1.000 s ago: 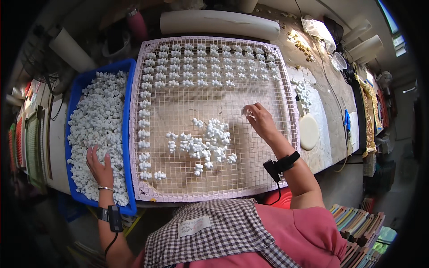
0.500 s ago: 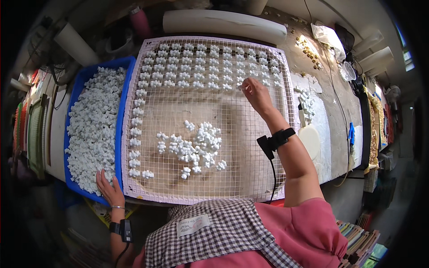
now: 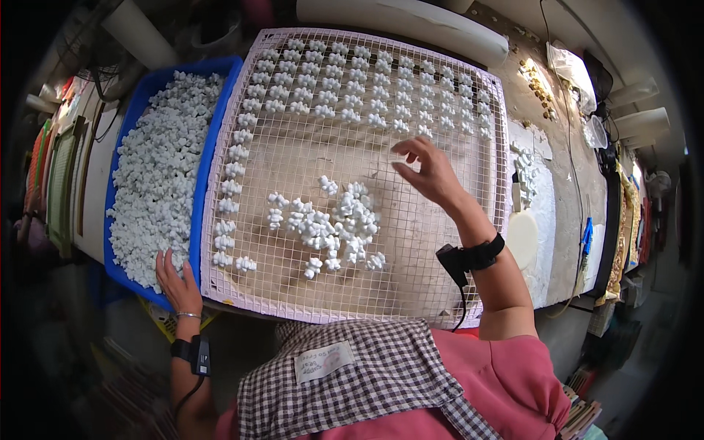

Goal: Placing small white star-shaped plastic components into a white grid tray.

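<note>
My right hand (image 3: 431, 174) hovers over the wire mesh of a pale pink-edged square frame (image 3: 422, 282), a little nearer than its far rows. Its thumb and fingers are apart, with nothing visible between them. Small knobbly white pieces (image 3: 328, 111) stand in rows across the frame's far part, and a single column runs down its left side. A loose heap of the same pieces (image 3: 319, 229) lies mid-frame, left of the right hand. My left hand (image 3: 180, 284), fingers stretched, rests at the near right corner of a blue tub (image 3: 210, 150), touching the white pieces (image 3: 158, 183) filling it.
Beyond the frame lies a thick white roll (image 3: 403, 26). On the right, more white pieces (image 3: 526, 174), a round cream lid-like disc (image 3: 522, 238), a blue-handled tool (image 3: 587, 238) and a dark cable share the table. Both wrists carry black strapped devices (image 3: 471, 258).
My right hand has drawn back from the far rows toward me, its fingers parting from a pinch. The left hand stays at the tub. The whole view has shifted slightly.
</note>
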`<state>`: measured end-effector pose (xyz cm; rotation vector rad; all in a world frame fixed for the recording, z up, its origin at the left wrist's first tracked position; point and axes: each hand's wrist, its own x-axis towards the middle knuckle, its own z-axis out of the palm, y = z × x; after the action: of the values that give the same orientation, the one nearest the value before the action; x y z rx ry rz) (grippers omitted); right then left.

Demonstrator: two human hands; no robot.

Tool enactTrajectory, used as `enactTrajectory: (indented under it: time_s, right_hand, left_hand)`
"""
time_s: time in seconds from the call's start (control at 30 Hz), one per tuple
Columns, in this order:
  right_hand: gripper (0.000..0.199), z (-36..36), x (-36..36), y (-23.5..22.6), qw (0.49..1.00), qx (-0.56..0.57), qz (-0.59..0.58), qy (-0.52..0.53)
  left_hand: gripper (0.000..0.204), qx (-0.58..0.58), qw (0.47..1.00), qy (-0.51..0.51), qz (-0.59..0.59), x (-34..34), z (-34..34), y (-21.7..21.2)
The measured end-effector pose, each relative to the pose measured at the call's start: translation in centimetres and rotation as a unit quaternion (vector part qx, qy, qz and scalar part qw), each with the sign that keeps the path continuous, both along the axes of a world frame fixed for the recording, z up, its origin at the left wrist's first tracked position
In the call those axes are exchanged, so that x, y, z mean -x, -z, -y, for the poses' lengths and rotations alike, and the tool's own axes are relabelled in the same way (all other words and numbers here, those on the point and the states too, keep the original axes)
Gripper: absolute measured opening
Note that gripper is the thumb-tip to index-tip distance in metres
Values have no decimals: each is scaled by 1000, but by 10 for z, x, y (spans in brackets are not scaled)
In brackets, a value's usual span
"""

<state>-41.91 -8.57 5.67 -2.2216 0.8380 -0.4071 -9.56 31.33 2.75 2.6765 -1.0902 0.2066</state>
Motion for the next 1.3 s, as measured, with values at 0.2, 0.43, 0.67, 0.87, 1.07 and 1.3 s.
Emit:
enactTrajectory:
  time_s: [0.2, 0.43, 0.67, 0.87, 1.07, 1.3]
  right_hand:
    - [32, -50, -66, 9, 993, 34, -36, -103]
    - [17, -39, -77, 9, 991, -46, -1, -125]
    - [18, -11, 7, 31, 998, 13, 59, -8]
    - [15, -9, 29, 34, 992, 111, 57, -30]
    - [11, 38, 55, 29, 976, 101, 100, 166]
    - [11, 64, 68, 46, 963, 191, -8, 188]
  left_hand:
    - [42, -3, 1000, 5, 4, 0, 2, 0]
    - [41, 4, 1000, -8, -14, -1, 0, 8]
    - [40, 8, 1000, 9, -3, -4, -1, 6]
    - [40, 28, 999, -6, -34, -4, 0, 9]
    - [39, 19, 1000, -4, -21, -5, -4, 8]
    - [40, 13, 1000, 3, -11, -4, -2, 6]
